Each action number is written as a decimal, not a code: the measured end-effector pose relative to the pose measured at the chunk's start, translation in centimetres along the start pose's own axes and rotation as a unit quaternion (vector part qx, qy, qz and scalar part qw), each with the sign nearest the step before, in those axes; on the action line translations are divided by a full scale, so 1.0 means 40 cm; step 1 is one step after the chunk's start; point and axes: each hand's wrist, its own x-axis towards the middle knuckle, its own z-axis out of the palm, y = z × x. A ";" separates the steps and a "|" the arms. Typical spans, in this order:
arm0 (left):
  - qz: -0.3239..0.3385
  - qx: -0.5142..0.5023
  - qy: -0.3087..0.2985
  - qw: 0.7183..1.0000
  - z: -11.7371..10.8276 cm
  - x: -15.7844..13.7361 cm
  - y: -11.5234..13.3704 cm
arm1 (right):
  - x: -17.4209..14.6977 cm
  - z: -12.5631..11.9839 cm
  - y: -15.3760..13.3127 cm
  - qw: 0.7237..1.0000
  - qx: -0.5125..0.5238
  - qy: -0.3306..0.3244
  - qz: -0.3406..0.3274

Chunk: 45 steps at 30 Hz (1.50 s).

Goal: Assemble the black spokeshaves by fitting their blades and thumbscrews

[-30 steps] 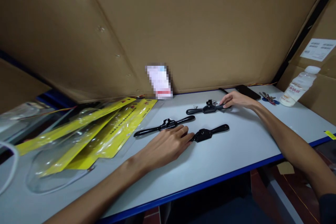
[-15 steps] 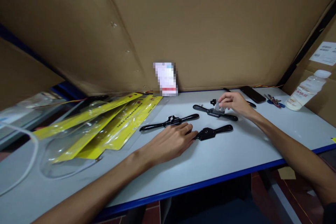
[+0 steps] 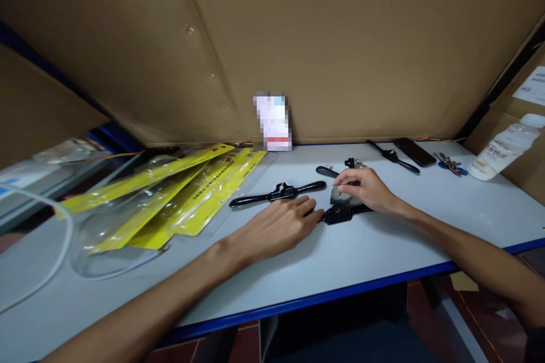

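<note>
My left hand (image 3: 286, 221) is closed on the near handle of a black spokeshave (image 3: 338, 214), which lies on the table with its flat side up. Just above that tool's body, my right hand (image 3: 367, 186) pinches a thin grey metal blade (image 3: 337, 195) between thumb and fingers. Behind my left hand rests a second black spokeshave (image 3: 283, 191). Another spokeshave (image 3: 327, 172) lies behind my right hand, mostly covered by it. Near it are a small black clamp piece (image 3: 349, 163) and a small screw (image 3: 328, 167).
Clear packs with yellow cards (image 3: 204, 198) are piled at the left, beside a white cable (image 3: 67, 238). Farther right lie one more spokeshave (image 3: 392, 155), a black phone (image 3: 414, 152), keys (image 3: 449, 164) and a tilted bottle (image 3: 502, 150). A pixelated upright panel (image 3: 275, 122) leans on the cardboard wall.
My right hand has brought the blade nearer and to the left, from over the back spokeshave to the one under my left hand. My left hand keeps its hold.
</note>
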 end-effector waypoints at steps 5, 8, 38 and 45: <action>0.001 0.009 -0.006 1.000 -0.001 0.000 0.000 | -0.003 -0.002 -0.011 1.000 -0.013 0.005 -0.004; 0.002 0.008 0.000 1.000 0.001 0.000 0.000 | -0.004 0.002 -0.011 1.000 -0.018 -0.011 -0.003; 0.014 0.064 -0.016 0.998 -0.005 0.001 -0.002 | 0.004 0.010 0.009 0.992 -0.087 -0.088 0.001; 0.014 0.050 -0.008 0.999 -0.006 0.002 -0.002 | -0.002 0.011 0.005 0.993 -0.064 -0.101 0.013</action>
